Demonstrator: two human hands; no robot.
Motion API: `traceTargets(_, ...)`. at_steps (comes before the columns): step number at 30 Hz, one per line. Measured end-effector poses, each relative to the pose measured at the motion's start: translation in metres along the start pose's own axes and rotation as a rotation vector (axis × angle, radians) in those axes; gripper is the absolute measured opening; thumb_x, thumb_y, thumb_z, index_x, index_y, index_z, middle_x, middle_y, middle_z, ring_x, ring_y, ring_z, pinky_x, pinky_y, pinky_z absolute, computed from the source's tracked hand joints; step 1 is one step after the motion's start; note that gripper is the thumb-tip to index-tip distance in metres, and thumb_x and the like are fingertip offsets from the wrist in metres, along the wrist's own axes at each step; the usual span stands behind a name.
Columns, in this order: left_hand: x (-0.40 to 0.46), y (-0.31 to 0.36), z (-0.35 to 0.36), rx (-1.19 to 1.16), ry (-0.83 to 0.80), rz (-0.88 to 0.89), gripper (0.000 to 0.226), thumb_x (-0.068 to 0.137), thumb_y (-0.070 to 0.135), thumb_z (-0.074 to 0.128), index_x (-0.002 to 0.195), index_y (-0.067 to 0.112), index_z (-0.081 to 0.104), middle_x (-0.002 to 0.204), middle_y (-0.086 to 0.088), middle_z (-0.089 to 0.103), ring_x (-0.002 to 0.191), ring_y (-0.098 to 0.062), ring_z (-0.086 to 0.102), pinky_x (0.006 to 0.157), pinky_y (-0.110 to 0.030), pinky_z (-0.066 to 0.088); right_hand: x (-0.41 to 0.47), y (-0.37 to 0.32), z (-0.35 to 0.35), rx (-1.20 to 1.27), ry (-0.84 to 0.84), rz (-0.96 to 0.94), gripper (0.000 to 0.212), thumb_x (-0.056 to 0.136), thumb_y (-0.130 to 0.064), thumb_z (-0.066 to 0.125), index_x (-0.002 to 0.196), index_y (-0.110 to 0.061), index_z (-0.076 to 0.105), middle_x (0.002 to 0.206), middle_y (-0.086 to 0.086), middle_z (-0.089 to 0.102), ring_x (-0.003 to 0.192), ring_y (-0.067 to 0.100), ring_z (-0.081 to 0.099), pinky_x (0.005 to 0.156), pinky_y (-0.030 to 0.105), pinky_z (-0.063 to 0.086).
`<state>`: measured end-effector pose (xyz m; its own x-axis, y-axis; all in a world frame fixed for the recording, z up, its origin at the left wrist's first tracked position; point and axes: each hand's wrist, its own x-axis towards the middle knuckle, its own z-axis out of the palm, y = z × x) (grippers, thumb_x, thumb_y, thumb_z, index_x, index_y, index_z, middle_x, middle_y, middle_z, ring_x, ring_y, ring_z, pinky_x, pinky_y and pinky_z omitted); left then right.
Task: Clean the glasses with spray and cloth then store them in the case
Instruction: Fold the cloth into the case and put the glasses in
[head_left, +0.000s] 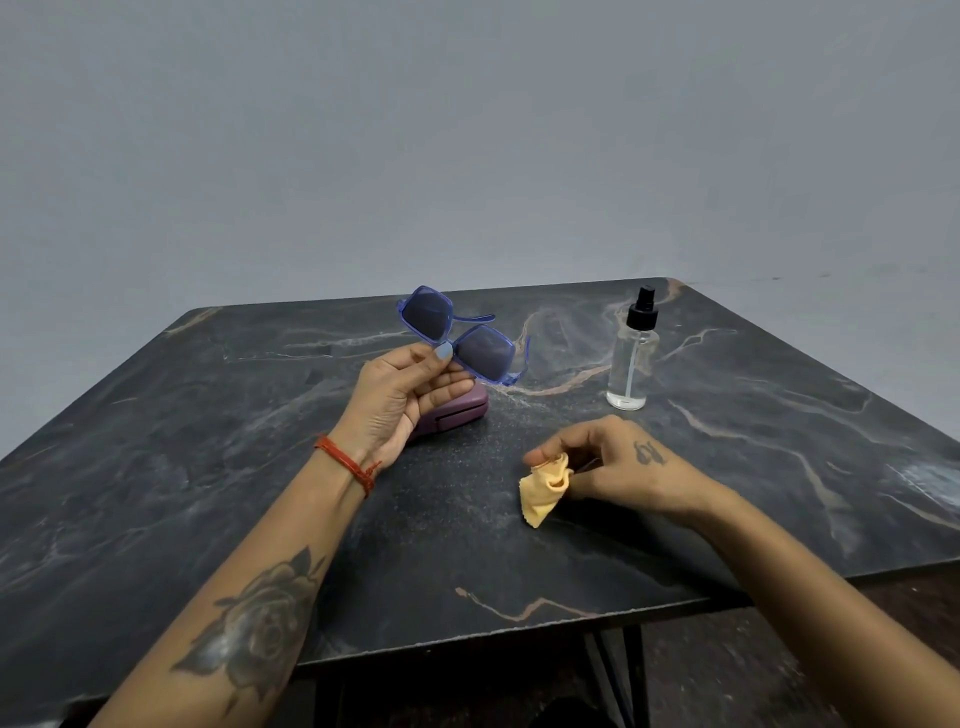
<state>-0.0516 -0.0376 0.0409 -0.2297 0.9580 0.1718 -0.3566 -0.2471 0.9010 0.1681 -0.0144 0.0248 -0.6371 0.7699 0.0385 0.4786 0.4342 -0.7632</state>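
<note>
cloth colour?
Pale orange-yellow cloth, pinched in the right hand; head view.

No legible text, brand or number is found on any item in view. A small dark mark on the back of the right hand (631, 457) may be lettering, but it is too blurred to read.

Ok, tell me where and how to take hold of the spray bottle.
Grip the spray bottle round its clear body, below the black pump head, coming in from the near right side. It stands upright on the table with open space there, and the round, straight wall suits a wrap of fingers and thumb. The right hand is nearest but holds the yellow cloth, so that likely goes down first.
</note>
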Motion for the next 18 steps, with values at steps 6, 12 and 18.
traceTargets(6, -0.002, -0.001, 0.001, 0.014, -0.014, -0.001, 0.01, 0.084, 0.002, 0.053, 0.077, 0.001, 0.058, 0.059, -0.004, 0.068, 0.06, -0.012, 0.068, 0.058, -0.02, 0.056, -0.004, -0.01, -0.019, 0.064, 0.059, 0.003, 0.044, 0.077, 0.019, 0.053, 0.104, -0.012, 0.069, 0.099, 0.0, 0.07, 0.081, -0.005, 0.064, 0.073, 0.009, 0.049)
traceTargets(12, -0.003, -0.003, 0.005, -0.006, -0.028, 0.003, 0.009, 0.086, -0.001, 0.051, 0.08, -0.002, 0.057, 0.061, -0.006, 0.069, 0.062, -0.014, 0.069, 0.059, -0.021, 0.056, 0.018, -0.022, -0.017, 0.643, 0.34, 0.136, 0.025, 0.091, -0.009, 0.059, 0.114, 0.001, 0.059, 0.099, 0.019, 0.068, 0.075, 0.019, 0.067, 0.067, 0.024, 0.058)
traceTargets(18, -0.004, -0.008, 0.008, 0.028, -0.032, -0.001, 0.005, 0.082, -0.001, 0.055, 0.081, -0.001, 0.06, 0.073, -0.01, 0.073, 0.07, -0.019, 0.071, 0.063, -0.025, 0.058, 0.041, -0.032, -0.002, 1.042, 0.351, 0.2, 0.04, 0.083, 0.002, 0.065, 0.12, 0.004, 0.049, 0.089, 0.018, 0.068, 0.067, 0.021, 0.069, 0.059, 0.027, 0.059)
